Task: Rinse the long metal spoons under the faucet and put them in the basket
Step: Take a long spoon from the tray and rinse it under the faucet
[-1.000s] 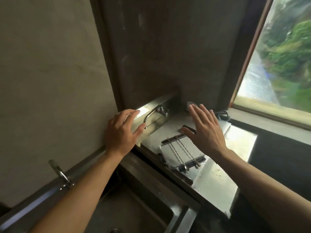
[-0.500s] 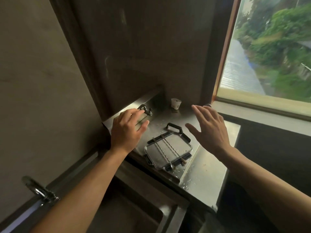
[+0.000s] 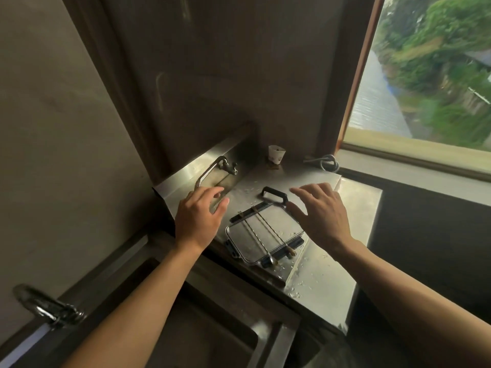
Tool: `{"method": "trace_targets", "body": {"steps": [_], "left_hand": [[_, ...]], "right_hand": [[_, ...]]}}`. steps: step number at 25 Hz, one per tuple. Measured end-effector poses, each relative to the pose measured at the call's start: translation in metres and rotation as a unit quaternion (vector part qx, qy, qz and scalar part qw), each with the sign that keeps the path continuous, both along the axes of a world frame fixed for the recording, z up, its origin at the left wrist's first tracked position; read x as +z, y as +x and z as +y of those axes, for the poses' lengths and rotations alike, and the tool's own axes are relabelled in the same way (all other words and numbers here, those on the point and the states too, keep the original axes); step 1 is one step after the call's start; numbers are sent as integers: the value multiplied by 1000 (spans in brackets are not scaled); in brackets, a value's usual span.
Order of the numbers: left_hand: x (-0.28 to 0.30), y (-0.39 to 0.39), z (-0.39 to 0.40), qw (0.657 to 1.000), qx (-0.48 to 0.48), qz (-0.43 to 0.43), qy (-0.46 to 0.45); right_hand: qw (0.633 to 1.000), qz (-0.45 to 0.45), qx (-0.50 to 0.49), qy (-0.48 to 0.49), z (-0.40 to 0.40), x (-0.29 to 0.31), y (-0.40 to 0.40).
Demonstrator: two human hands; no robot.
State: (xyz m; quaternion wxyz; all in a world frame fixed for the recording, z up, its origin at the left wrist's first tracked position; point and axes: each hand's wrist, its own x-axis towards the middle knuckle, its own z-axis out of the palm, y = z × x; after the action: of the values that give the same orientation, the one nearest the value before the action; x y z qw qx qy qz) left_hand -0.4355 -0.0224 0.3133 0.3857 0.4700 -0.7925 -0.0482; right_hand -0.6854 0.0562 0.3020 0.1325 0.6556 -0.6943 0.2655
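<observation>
1. Two long metal spoons [image 3: 261, 236] lay side by side across a flat rectangular tray [image 3: 240, 235] with a black handle, their bowls at the near edge; neither was held, so by my reading no rinsing had begun.
2. The tray sat on the wet steel tabletop [image 3: 318, 272], between the two hands.
3. The right hand [image 3: 322, 217] hovered over the tray's far right corner, fingers spread and relaxed, gripping nothing.
4. The left hand [image 3: 198, 217] hung just left of the tray, fingers loosely extended, also holding nothing.
5. The faucet [image 3: 212, 170] stood just beyond the left hand on the back ledge; no water could be seen running.
6. Whether the tray was the basket of the task could not be told; no other basket was in sight.
7. Left to do, as I judged: pick up, rinse and deposit both spoons.
</observation>
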Motion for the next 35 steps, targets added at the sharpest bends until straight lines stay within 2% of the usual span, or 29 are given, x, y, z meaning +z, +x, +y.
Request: {"method": "trace_targets", "body": {"steps": [11, 18, 23, 29, 32, 35], "left_hand": [[-126, -24, -32, 971, 47, 45, 229], [-192, -69, -67, 931, 67, -13, 358], [-217, -89, -82, 921, 93, -13, 378], [-220, -100, -93, 914, 118, 13, 387], [-213, -102, -91, 903, 120, 57, 409], [-197, -102, -84, 883, 123, 161, 424]], "right_hand": [[983, -78, 2, 168, -44, -118, 30], [954, -63, -30, 290, -87, -180, 45], [955, -47, -67, 284, -111, -206, 51], [952, -113, -73, 274, -116, -209, 46], [947, -167, -71, 265, -108, -201, 44], [944, -220, -47, 243, -96, -182, 46]]}}
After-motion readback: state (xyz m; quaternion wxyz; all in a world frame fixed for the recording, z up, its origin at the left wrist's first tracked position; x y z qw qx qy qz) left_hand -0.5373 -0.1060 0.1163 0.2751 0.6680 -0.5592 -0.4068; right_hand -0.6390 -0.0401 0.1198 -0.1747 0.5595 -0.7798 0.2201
